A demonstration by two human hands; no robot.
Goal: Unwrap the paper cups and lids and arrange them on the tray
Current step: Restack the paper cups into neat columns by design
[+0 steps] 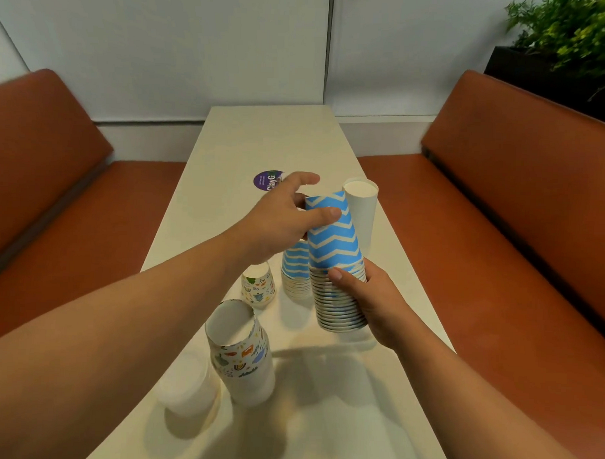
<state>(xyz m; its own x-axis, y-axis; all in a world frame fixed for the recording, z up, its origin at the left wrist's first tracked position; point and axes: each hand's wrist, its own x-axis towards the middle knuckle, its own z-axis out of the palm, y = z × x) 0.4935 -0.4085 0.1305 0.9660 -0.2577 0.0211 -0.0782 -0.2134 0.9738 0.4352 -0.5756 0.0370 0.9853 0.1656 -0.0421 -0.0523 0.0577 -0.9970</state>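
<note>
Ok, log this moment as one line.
left hand: grips top blue cup | right hand: holds blue cup stack off table | tray: not visible

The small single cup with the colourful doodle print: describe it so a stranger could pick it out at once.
Start at the long white table between the two orange benches. Near its middle, just left of the standing blue zigzag stack and below the left hand, sits the small doodle-print cup, upside down. It is the shortest item and stands alone, unlike the taller doodle-print stack nearer the camera.

Matt paper cups [333, 244], glossy table [270, 139]
</note>
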